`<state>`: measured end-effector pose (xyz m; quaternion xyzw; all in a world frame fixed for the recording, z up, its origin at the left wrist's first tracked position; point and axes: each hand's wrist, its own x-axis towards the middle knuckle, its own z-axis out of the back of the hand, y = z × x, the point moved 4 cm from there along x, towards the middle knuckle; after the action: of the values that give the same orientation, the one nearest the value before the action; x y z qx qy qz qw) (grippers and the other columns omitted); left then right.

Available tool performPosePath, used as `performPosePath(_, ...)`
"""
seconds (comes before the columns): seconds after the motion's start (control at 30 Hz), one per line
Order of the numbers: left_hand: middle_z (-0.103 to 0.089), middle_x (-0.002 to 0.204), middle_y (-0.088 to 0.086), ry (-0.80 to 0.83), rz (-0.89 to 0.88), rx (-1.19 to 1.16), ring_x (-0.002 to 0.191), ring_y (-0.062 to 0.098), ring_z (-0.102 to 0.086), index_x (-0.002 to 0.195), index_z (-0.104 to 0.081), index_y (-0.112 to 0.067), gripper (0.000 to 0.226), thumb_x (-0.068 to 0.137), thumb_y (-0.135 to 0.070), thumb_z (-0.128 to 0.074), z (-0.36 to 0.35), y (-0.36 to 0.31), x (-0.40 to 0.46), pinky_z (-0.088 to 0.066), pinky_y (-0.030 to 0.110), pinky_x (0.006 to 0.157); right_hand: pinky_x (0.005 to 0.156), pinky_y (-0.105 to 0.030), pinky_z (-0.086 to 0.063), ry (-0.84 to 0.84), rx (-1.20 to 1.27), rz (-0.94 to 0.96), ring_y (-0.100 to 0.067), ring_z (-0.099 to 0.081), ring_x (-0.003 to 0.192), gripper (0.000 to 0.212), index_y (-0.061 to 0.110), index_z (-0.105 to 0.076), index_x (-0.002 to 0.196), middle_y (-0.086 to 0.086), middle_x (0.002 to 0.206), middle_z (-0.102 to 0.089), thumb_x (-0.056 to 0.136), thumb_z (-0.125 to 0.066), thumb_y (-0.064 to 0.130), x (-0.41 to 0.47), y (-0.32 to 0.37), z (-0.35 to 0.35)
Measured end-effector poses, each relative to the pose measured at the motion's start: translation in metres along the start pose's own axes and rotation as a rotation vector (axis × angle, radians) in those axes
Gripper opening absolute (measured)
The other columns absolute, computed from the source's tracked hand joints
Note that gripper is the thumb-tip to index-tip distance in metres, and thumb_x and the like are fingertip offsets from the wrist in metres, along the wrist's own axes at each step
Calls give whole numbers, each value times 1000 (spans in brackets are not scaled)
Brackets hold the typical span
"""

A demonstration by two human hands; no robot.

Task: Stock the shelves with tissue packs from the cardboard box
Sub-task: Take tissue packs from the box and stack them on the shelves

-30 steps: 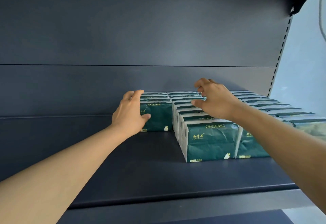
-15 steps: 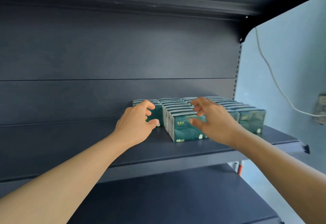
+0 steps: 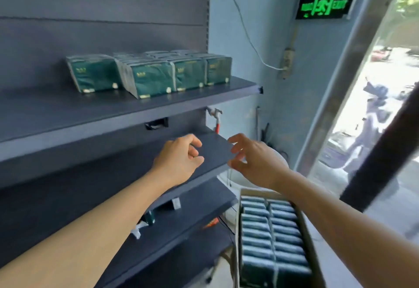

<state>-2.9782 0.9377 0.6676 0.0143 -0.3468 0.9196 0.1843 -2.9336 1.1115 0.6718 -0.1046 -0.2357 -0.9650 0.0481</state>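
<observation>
Tissue packs (image 3: 154, 77), dark green, line the shelf (image 3: 127, 108); left hand (image 3: 179, 160) and right hand (image 3: 254, 160) hang loosely curled, empty

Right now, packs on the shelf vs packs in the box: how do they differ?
The tissue packs on the shelf stand in rows with their dark green printed fronts facing out; the packs in the cardboard box show only their pale top edges. The shelf group sits high on the upper shelf; the box group sits low at the right. Neither hand, left hand or right hand, holds any.
</observation>
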Motion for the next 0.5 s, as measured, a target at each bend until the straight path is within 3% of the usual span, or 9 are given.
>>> performPosePath(0.07, -62, 94, -13, 77, 2, -8, 93, 13, -60, 108, -58, -27, 24, 85, -25, -64, -37, -5, -5, -52, 41, 86, 76, -16, -37, 14, -2, -62, -20, -61, 96, 46, 15, -46, 127, -3, 112, -61, 86, -63, 22, -23, -30, -7)
performPosePath(0.17, -62, 92, -12, 160, 15, -15, 92, 14, -60, 106, -58, -26, 21, 86, -25, -63, -91, -13, -9, -54, 40, 83, 89, -30, -45, 66, 27, -161, -20, -59, 99, 47, 15, -44, 129, -4, 114, -59, 86, -63, 21, -52, -77, -19)
performPosePath(0.3, -63, 91, -8, 250, 50, -2, 91, 17, -61, 107, -60, -22, 23, 85, -22, -64, -167, -19, -10, -51, 34, 87, 89, -39, -46, 120, 20, -220, -27, -58, 104, 45, 11, -47, 125, -8, 113, -61, 84, -65, 20, -82, -144, -38)
performPosePath(0.4, -63, 86, -7, 320, 114, 0, 85, 16, -60, 103, -61, -20, 21, 83, -20, -66, -226, -19, -10, -50, 30, 81, 88, -34, -46, 184, 50, -291, -25, -57, 105, 47, 10, -47, 126, -9, 117, -59, 83, -65, 20, -103, -201, -57)
performPosePath(0.5, -64, 91, -6, 369, 186, 30, 89, 17, -61, 102, -61, -22, 22, 80, -21, -65, -286, -8, -12, -51, 34, 85, 82, -24, -41, 296, 57, -345, -22, -55, 108, 46, 12, -45, 128, -7, 122, -56, 87, -62, 23, -125, -261, -84)
